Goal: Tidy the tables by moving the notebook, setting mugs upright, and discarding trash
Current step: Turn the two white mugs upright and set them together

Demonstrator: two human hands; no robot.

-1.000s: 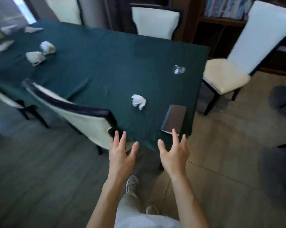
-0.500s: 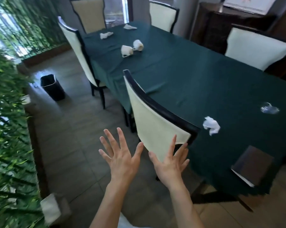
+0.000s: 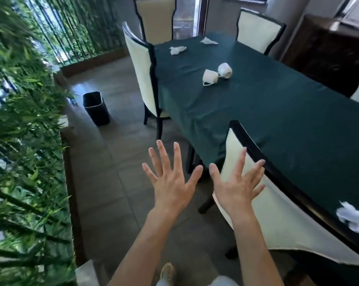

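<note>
Two white mugs lie on their sides on the green tablecloth [image 3: 288, 104]: one mug [image 3: 210, 77] nearer me, the other mug [image 3: 225, 70] just behind it. A crumpled white paper [image 3: 353, 219] rests near the table's near right edge. Two more crumpled papers lie at the far end, one [image 3: 177, 50] to the left and one [image 3: 208, 41] to the right. My left hand [image 3: 170, 180] and my right hand [image 3: 235, 182] are held out over the floor, fingers spread, holding nothing. The notebook is out of view.
A black waste bin [image 3: 96, 108] stands on the tiled floor at the left, by a wall of green bamboo plants [image 3: 19, 141]. Cream chairs with dark frames line the table; the nearest chair [image 3: 263, 199] is just right of my right hand. A dark cabinet [image 3: 327, 50] is far right.
The view has swung left along the table, so the notebook and the clear glass left the frame and the bin and mugs came closer. Both hands stay empty and spread.
</note>
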